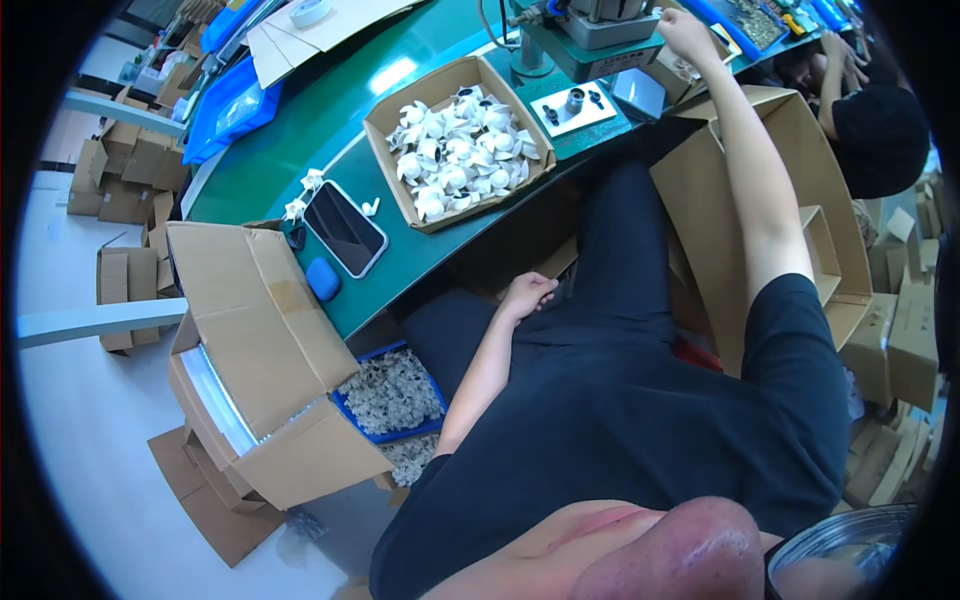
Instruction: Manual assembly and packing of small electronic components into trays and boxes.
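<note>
My left hand rests over my lap with its fingers curled; whatever may be inside them is hidden. My right arm stretches far forward, and my right hand is closed beside the head of a green bench press. What it grips cannot be made out. Below the press head, a metal plate bears a dark round fixture. To its left stands an open cardboard box heaped with small white plastic parts. A small silvery box sits right of the plate.
A phone, a blue case and a few loose white parts lie on the green table. Large open cartons stand left and right of me. A blue bin holds greyish pieces. Another person sits at far right.
</note>
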Demonstrator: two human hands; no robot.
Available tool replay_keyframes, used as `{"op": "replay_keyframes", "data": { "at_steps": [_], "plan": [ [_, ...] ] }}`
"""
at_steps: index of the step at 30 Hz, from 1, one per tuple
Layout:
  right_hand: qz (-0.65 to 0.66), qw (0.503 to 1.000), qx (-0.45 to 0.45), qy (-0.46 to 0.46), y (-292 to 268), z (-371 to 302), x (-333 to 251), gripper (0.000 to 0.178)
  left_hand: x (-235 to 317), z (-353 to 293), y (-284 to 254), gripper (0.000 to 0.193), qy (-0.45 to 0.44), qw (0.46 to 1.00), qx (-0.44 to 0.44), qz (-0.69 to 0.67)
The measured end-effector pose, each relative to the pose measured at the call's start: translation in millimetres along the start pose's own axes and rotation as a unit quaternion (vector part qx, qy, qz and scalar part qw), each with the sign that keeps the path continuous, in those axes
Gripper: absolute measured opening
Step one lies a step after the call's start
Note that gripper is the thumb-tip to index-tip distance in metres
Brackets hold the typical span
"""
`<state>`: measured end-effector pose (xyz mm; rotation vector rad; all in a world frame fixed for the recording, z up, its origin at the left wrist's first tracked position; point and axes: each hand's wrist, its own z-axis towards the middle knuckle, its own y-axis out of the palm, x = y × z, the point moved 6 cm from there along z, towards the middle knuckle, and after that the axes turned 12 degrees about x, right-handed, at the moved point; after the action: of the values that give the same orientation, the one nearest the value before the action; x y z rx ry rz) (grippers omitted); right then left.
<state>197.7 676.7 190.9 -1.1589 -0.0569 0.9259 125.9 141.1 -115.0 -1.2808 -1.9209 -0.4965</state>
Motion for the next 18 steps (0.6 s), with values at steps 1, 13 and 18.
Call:
{"op": "replay_keyframes", "data": {
  "at_steps": [1, 13, 18],
  "plan": [
    [0.119, 0.991, 0.042, 0.037, -8, 2, 3, 0.018, 0, 0, 0, 0.025, -0.002, 1.000, 0.003, 0.001],
    [0.553, 0.813, -0.156, 0.099, -27, -112, -148, 0.021, 7, -2, -1, 0.025, -0.010, 1.000, -0.010, -0.004],
    [0.532, 0.806, -0.200, 0.167, -21, -137, -169, 0.019, 6, -3, 3, 0.025, -0.014, 1.000, -0.015, -0.003]
  ]
}}
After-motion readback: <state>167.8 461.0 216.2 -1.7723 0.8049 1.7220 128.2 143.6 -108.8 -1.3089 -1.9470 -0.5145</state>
